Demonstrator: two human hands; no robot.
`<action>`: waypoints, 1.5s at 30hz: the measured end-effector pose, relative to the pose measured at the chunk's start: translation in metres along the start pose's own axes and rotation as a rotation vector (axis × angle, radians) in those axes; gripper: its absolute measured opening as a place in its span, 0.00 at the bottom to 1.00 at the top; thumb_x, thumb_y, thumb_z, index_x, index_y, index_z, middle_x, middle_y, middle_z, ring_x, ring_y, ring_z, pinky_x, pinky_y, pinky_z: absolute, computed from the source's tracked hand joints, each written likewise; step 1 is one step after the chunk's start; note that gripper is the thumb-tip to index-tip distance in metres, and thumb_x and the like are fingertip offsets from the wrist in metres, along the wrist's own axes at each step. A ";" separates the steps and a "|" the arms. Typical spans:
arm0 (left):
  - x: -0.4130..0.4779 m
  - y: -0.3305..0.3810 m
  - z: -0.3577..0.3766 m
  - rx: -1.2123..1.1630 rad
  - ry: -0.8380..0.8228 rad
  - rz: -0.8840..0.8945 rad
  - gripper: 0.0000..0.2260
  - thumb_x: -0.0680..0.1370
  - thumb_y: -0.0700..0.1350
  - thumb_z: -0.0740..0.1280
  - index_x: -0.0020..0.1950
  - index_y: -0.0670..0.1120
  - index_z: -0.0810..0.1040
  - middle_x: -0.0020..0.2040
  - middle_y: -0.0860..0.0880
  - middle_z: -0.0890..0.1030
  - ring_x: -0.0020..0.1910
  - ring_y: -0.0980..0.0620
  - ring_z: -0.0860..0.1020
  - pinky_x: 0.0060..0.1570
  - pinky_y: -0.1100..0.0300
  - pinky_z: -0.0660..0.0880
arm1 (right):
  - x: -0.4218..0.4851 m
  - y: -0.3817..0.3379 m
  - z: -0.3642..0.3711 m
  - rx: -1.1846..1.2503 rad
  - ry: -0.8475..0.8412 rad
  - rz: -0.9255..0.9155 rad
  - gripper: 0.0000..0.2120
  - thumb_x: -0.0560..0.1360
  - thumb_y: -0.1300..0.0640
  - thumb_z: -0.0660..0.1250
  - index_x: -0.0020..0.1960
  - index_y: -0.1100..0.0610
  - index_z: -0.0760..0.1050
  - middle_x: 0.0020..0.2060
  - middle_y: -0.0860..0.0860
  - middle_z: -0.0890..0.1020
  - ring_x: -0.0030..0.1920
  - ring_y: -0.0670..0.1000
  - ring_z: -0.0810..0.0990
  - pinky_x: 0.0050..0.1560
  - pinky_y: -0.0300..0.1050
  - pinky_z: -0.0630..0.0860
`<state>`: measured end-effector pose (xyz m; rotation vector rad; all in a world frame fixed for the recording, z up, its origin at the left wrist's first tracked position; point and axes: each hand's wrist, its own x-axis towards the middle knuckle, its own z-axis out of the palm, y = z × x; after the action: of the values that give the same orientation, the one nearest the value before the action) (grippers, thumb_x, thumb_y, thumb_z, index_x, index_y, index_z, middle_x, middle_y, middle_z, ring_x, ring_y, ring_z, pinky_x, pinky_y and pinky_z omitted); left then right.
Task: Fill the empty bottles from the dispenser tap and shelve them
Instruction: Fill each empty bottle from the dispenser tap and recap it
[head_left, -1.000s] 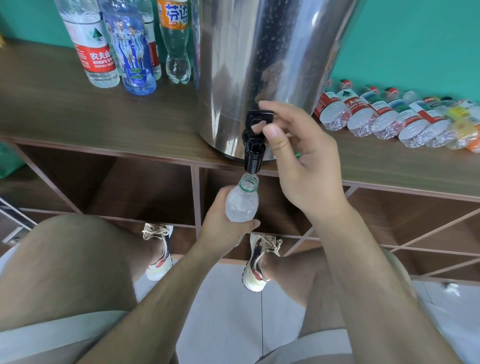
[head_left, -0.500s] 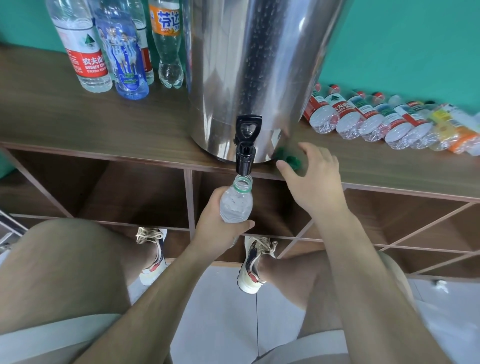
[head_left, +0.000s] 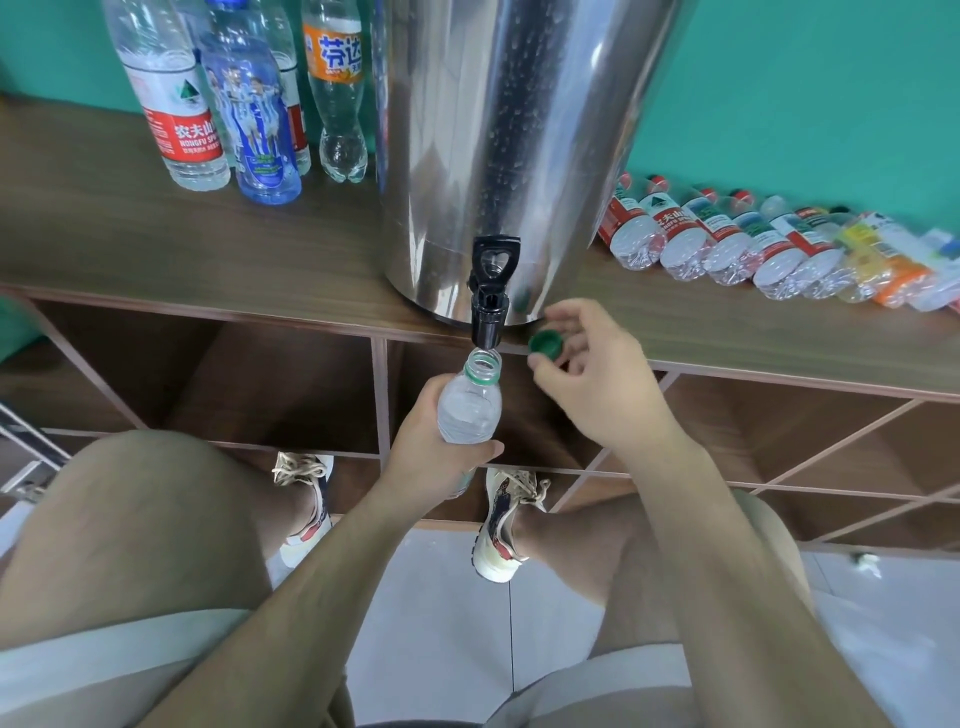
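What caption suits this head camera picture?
Left hand holds a clear plastic bottle under the black tap; right hand pinches a green cap.

clear bottle (head_left: 470, 402) — uncapped, green neck ring, upright under the black tap (head_left: 490, 296) — green cap (head_left: 546, 345) beside.

One dispenser (head_left: 509, 130), one cap (head_left: 546, 345), many bottles (head_left: 688, 244)

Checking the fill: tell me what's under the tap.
An uncapped bottle, gripped by the left hand, mouth just below the tap. The hand hides its lower half.
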<state>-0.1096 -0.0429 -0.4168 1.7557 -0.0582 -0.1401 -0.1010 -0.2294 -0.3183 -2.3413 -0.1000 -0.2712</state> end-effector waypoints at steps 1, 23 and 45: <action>-0.002 0.000 -0.001 0.004 -0.005 0.005 0.32 0.69 0.41 0.82 0.66 0.57 0.71 0.56 0.58 0.79 0.56 0.57 0.80 0.55 0.59 0.77 | -0.008 -0.005 0.000 0.049 -0.057 -0.016 0.20 0.77 0.60 0.76 0.65 0.49 0.74 0.53 0.43 0.82 0.42 0.44 0.79 0.46 0.38 0.79; -0.109 0.041 -0.007 0.107 -0.176 0.103 0.29 0.70 0.37 0.78 0.66 0.54 0.71 0.54 0.56 0.78 0.52 0.58 0.78 0.40 0.74 0.71 | -0.084 -0.116 -0.065 -0.694 -0.502 -0.215 0.17 0.80 0.42 0.72 0.57 0.55 0.81 0.46 0.47 0.79 0.46 0.50 0.76 0.39 0.43 0.68; -0.116 0.119 -0.055 0.044 -0.054 0.290 0.26 0.68 0.41 0.82 0.60 0.56 0.75 0.52 0.57 0.83 0.52 0.60 0.82 0.49 0.67 0.76 | -0.054 -0.187 -0.080 -0.899 -0.114 -0.570 0.31 0.83 0.39 0.47 0.29 0.58 0.66 0.25 0.53 0.68 0.29 0.56 0.69 0.31 0.46 0.55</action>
<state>-0.2133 0.0015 -0.2829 1.7667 -0.3558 0.0254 -0.1954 -0.1539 -0.1460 -3.1733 -0.8652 -0.5419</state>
